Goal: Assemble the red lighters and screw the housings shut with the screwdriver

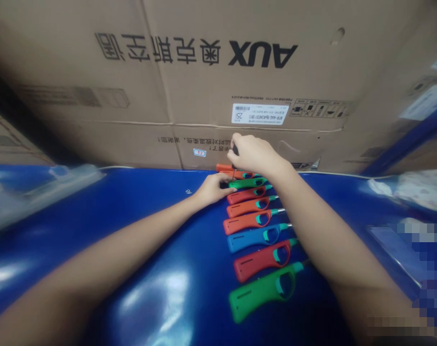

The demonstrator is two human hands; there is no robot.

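A column of long-necked lighters lies on the blue table, handles to the left; the nearest is green [261,291], then a red one [263,259] and a blue one [259,237]. Near the far end, my left hand [215,188] rests at the handle end of another green lighter [248,183], its thumb and fingers around that end. Above it, my right hand [252,153] is closed around a dark-handled screwdriver [235,148], whose thin shaft points down to the same lighter. Orange lighters [248,222] lie among the others.
A large cardboard box [189,101] stands behind the blue table [161,250]. Clear plastic bags [70,185] lie at the left, and a whitish bag [423,190] at the right. A flat clear-edged object [394,250] lies below it, beside a blurred patch.
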